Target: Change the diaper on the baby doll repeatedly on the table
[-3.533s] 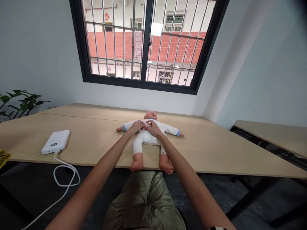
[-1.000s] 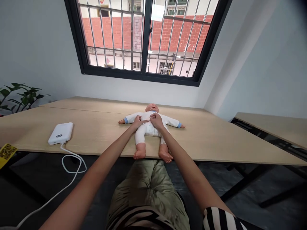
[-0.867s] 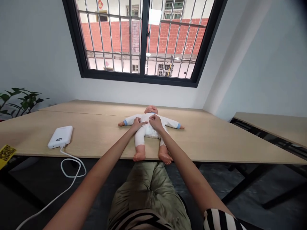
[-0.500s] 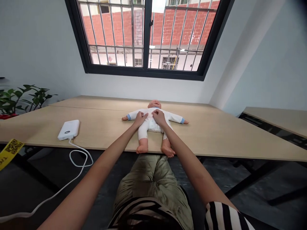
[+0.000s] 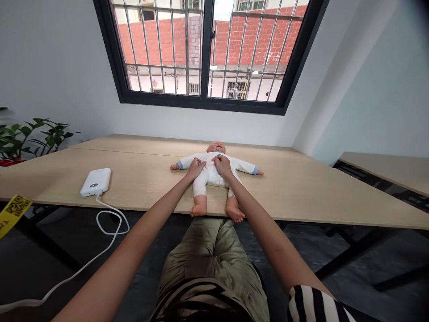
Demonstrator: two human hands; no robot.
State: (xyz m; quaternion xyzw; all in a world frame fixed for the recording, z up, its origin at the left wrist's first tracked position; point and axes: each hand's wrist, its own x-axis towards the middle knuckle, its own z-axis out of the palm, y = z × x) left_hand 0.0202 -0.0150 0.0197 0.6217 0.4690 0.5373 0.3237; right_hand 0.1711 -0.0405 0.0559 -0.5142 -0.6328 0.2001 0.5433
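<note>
A baby doll (image 5: 216, 146) lies on its back on the wooden table (image 5: 295, 188), head toward the window and bare feet at the near edge. Its arms stretch out to both sides. It wears a white onesie (image 5: 217, 180) with blue cuffs and collar. My left hand (image 5: 196, 168) is closed in a pinch on the cloth at the left of the doll's chest. On the other side of the chest, my right hand (image 5: 222, 165) also pinches the onesie's front. The exact bit of cloth between my fingertips is too small to make out.
A white power bank (image 5: 96, 182) rests on the table at left, its white cable (image 5: 115, 232) hanging over the front edge. A potted plant (image 5: 50, 134) stands at far left, near a yellow tag (image 5: 15, 214). Another table (image 5: 389, 170) is at right. A barred window (image 5: 204, 100) is behind.
The view has tilted very slightly. Both hands stay at the doll's chest with their pinch almost the same, and the doll has not moved.
</note>
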